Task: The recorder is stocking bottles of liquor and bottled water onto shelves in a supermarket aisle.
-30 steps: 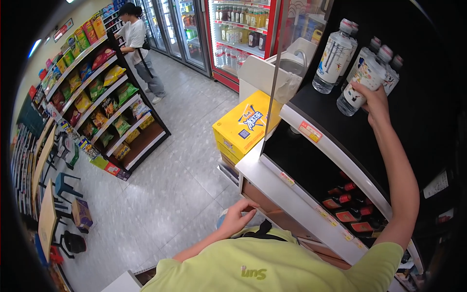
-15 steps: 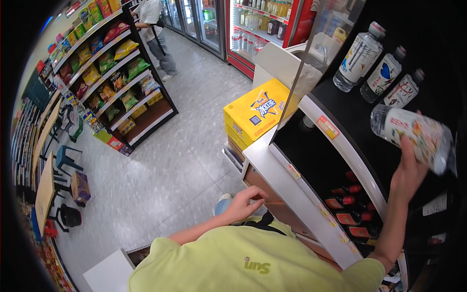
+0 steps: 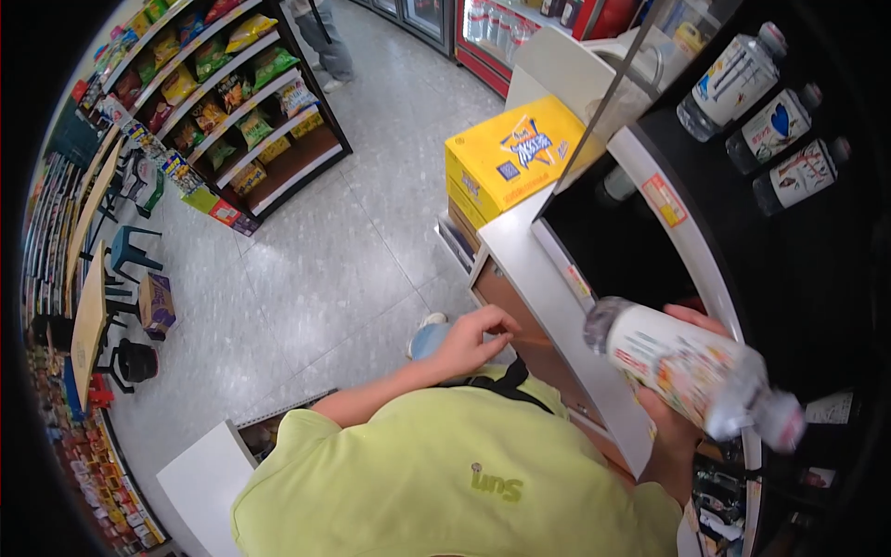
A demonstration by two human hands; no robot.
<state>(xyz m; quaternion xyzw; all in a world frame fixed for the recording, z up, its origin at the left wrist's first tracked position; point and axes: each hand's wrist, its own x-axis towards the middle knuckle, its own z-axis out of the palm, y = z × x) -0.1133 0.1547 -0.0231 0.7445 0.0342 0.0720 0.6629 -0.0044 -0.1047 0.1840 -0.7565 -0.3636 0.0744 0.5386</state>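
My right hand is closed round a clear plastic water bottle with a white, flower-patterned label. The bottle lies slanted, its base toward the upper left and its capped neck toward the lower right, above the shelf unit's white edge. My fingers show past its far side, and my thumb side is under its near side. In front of my waist hovers my left hand, its fingers loosely bent with a gap to the thumb and nothing in them. Beyond, on the black top, stand three similar bottles in a row.
The shelf unit's curved white edge bears price tags. Yellow cartons are stacked at its far end. Across the floor are a snack rack, a blue stool and a drinks fridge. A person's legs show beyond the rack.
My right hand has brought the bottle left and nearer to my body, from over the black top to the unit's white edge. My left hand stays near my waist. The view has shifted.
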